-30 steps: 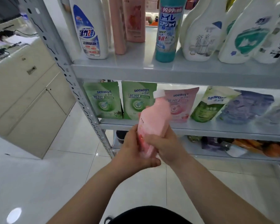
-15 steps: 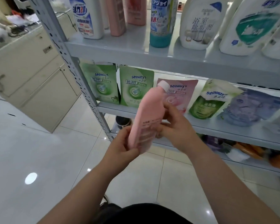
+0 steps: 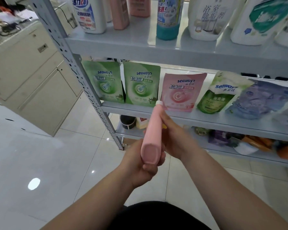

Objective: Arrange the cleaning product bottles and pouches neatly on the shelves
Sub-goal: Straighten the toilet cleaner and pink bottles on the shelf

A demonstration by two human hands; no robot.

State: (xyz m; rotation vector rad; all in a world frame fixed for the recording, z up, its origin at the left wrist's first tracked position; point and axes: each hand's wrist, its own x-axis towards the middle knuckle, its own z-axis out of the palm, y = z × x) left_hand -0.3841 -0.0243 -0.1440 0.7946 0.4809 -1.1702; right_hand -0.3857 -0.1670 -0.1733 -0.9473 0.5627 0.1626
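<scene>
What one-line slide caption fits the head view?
Left hand and right hand grip a pink bottle, base toward the camera, before a shelf of pouches.

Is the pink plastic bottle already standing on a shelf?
No, the left hand and right hand hold the pink plastic bottle in mid-air.

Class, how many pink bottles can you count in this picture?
3. The held bottle is gripped by the left hand and right hand. The left shelf bottle and right shelf bottle stand side by side on the top shelf. More may be cut off.
</scene>
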